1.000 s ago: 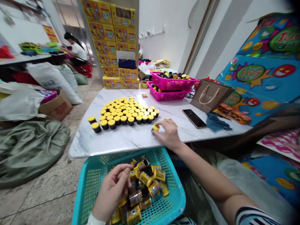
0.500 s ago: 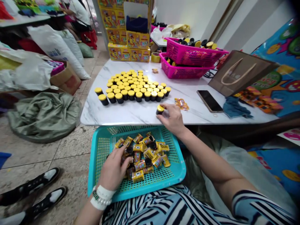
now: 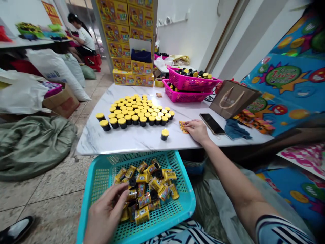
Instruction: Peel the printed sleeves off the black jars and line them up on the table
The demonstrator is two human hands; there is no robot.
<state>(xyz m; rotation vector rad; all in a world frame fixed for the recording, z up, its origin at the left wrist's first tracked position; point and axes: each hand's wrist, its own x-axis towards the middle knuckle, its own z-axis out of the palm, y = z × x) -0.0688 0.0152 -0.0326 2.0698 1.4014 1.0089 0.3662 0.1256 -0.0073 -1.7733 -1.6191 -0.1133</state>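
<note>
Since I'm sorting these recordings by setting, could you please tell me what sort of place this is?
Probably a small packing workshop: a turquoise basket of yellow-wrapped cylinders, many yellow-lidded pots on the table, and stacked yellow boxes suggest it.

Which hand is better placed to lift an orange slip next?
The right hand, I'd judge: its fingers are at the slips on the table, while the left hand is lower down, over the basket.

Right hand (image 3: 197, 131) shifted — yellow-lidded tub (image 3: 165, 135) released
It (on the tub 0.5 s ago) now touches the orange packets (image 3: 181, 126).
</note>
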